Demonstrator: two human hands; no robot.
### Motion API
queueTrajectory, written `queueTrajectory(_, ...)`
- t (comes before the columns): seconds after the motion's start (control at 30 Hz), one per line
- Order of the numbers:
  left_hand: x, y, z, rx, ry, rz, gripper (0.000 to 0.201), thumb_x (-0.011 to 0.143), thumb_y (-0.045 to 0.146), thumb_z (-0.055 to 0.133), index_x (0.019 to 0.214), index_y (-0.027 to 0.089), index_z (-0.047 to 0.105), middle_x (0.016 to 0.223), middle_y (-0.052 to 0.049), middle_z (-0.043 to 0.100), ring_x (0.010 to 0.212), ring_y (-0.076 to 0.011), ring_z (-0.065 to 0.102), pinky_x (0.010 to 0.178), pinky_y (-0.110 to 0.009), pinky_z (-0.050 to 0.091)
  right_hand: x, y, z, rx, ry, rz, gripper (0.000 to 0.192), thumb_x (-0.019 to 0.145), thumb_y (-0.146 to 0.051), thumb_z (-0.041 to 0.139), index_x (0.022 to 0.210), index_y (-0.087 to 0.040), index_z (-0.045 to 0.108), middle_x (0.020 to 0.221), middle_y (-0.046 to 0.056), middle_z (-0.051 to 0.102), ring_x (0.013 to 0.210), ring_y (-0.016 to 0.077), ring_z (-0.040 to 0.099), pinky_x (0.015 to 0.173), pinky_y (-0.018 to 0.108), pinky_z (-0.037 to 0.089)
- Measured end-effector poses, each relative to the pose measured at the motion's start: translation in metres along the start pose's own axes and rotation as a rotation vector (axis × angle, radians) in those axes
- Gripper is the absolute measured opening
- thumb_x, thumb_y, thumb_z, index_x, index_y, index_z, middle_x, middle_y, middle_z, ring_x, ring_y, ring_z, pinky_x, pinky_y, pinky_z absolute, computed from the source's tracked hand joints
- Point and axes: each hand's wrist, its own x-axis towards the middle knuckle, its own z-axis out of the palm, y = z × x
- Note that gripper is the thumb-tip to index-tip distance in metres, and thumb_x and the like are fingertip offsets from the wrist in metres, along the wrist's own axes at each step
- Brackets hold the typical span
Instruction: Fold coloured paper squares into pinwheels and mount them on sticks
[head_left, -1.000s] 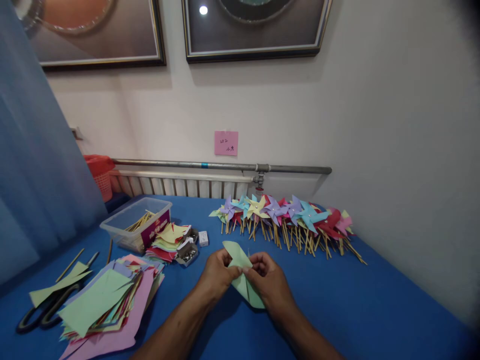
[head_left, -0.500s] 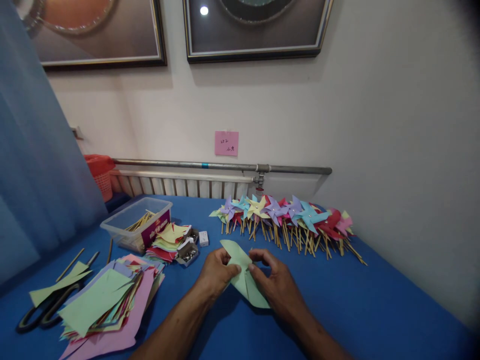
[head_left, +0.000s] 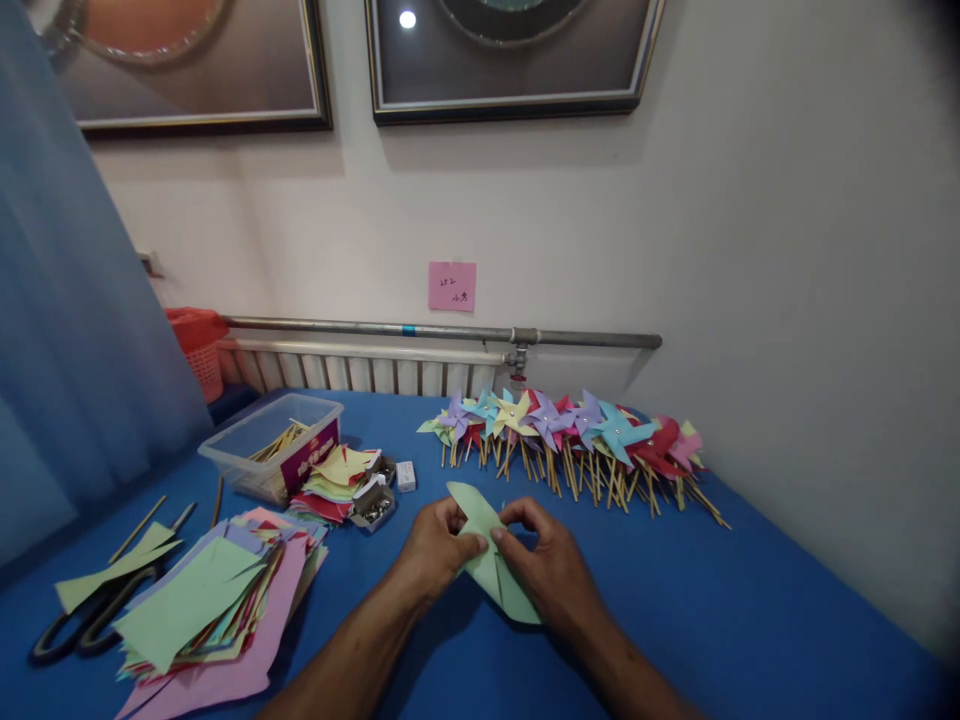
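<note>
A pale green slit sheet of paper (head_left: 480,512) is held above the blue table in front of me, its corners bent toward the middle. My left hand (head_left: 435,545) grips its left side, thumb on top near the centre. My right hand (head_left: 544,555) pinches it from the right, thumb and forefinger meeting near the middle. Whether a pin sits under the right fingertips I cannot tell. Beyond the hands lies a long heap of finished paper pinwheels (head_left: 551,420) on wooden sticks. Small open boxes of metal pins (head_left: 375,510) stand left of my left hand.
At left, a stack of cut coloured paper (head_left: 195,600) lies beside black-handled scissors (head_left: 97,625). Behind it stand a clear plastic tub of sticks (head_left: 270,440) and a smaller paper pile (head_left: 337,485). A small white box (head_left: 406,476) sits nearby. A pipe (head_left: 375,328) runs along the wall.
The green paper has shifted slightly to the right and its fold looks narrower. My right thumb has moved a little up and left toward the centre. Both hands keep their hold.
</note>
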Motion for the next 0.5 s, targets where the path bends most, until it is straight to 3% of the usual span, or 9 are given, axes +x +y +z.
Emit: queueTrajectory(0.5, 0.0007, -0.0027, 0.0011, 0.001, 0.028, 0.004, 0.027, 0.052, 0.013, 0.073, 0.079, 0.011, 0.07, 0.068, -0.004, 0.073, 0.056, -0.0146, 0.063, 0.056, -0.023, 0.046, -0.0012, 0.0022, 0.0029, 0.002, 0.032, -0.006, 0.013, 0.083, -0.034, 0.06, 0.088, -0.023, 0.065, 0.088, 0.002, 0.071, 0.087, 0.0227, 0.063, 0.079, 0.032, 0.044)
